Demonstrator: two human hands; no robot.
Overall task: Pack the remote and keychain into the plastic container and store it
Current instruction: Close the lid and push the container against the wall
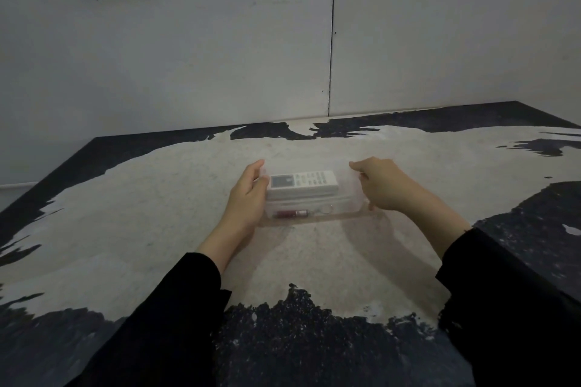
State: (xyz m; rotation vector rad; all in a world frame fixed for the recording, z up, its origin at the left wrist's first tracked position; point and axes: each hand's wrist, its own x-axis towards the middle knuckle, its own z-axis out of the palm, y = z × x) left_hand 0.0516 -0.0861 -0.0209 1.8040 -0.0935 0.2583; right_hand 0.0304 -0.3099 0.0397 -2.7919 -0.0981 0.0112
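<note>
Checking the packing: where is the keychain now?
The dark red keychain lies inside the clear plastic container, along its near wall, in front of the white remote.

Single head-worn wide-angle view, looking forward and down from above the two black sleeves. Faces a pale grey panelled wall (188,41) beyond the worn black-and-beige tabletop (157,214). Close enough for both forearms to fill the lower frame; dim light, so finer detail perhaps unreliable. No second view to overlap.

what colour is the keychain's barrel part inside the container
Dark red with a silvery tip, on the keychain lying in front of the white remote; the head view shows it.
</note>
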